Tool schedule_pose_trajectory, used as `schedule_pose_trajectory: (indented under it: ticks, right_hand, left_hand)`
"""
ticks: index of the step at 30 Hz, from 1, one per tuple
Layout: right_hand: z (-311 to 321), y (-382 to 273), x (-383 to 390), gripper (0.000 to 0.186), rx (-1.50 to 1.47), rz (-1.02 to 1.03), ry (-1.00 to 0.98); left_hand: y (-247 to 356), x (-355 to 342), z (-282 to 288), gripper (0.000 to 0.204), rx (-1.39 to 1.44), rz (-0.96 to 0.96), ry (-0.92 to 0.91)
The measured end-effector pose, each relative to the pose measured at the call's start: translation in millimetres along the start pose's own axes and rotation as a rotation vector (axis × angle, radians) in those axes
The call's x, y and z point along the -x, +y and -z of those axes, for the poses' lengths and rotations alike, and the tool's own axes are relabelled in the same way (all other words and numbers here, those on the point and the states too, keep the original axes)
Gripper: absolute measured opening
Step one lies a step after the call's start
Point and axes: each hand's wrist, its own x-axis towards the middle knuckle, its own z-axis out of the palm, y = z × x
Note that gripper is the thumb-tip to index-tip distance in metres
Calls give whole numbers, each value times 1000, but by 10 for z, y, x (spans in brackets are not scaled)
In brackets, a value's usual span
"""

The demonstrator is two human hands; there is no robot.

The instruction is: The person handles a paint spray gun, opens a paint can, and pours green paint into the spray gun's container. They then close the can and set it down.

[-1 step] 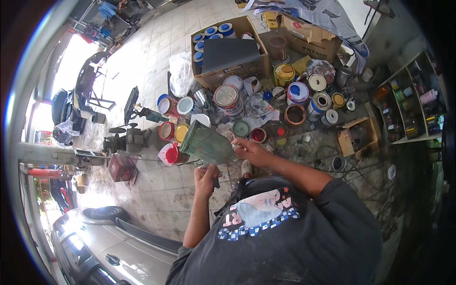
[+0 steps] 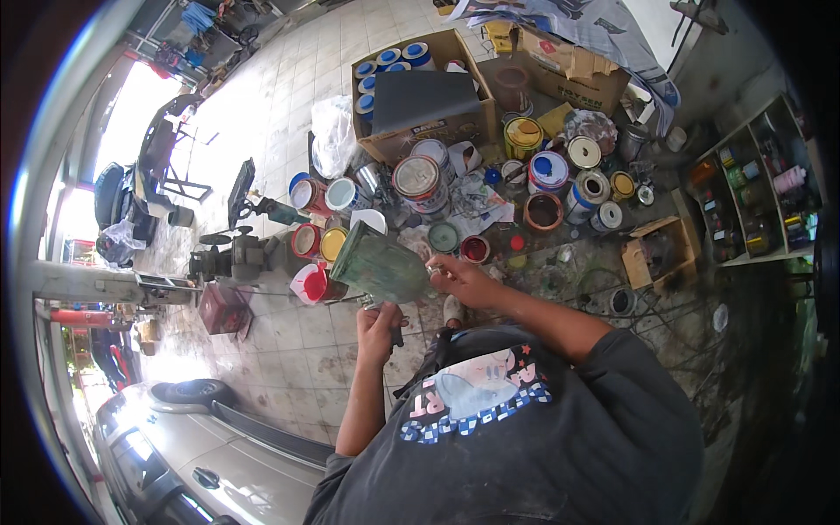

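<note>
One silver car (image 2: 188, 442), one cardboard box (image 2: 477, 121) of blue-topped cans (image 2: 416, 54), one green-stained cup (image 2: 381, 267) between two hands.
The car stands at lower left, the box beyond the open paint tins (image 2: 418, 179). The cup tilts over the floor, its wide end leftward; the right hand (image 2: 462, 280) pinches its narrow end, and the left hand (image 2: 378, 332) grips it from below, fingers curled tight.

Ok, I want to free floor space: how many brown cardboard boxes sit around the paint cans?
3: a large box holding blue-lidded cans, another box behind it rightward, and a small open box near the shelf. Others may be hidden.
</note>
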Motion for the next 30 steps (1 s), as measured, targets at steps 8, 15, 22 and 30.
schedule_pose_trajectory:
  ticks: [8, 15, 22, 30]
  right_hand:
    - [-65, 258, -130, 51, -588, -610, 189]
    - [9, 223, -68, 54, -391, -557, -58]
    - [-3, 195, -95, 40, -355, -180, -99]
    - [-78, 22, -92, 46, -431, -355, -1]
  left_hand:
    - [-80, -91, -22, 33, -265, -166, -19]
    - [-95, -93, 27, 23, -72, -80, 16]
    - [-46, -69, 47, 20, 16, -62, -30]
    - [-30, -50, -16, 20, -7, -154, -36]
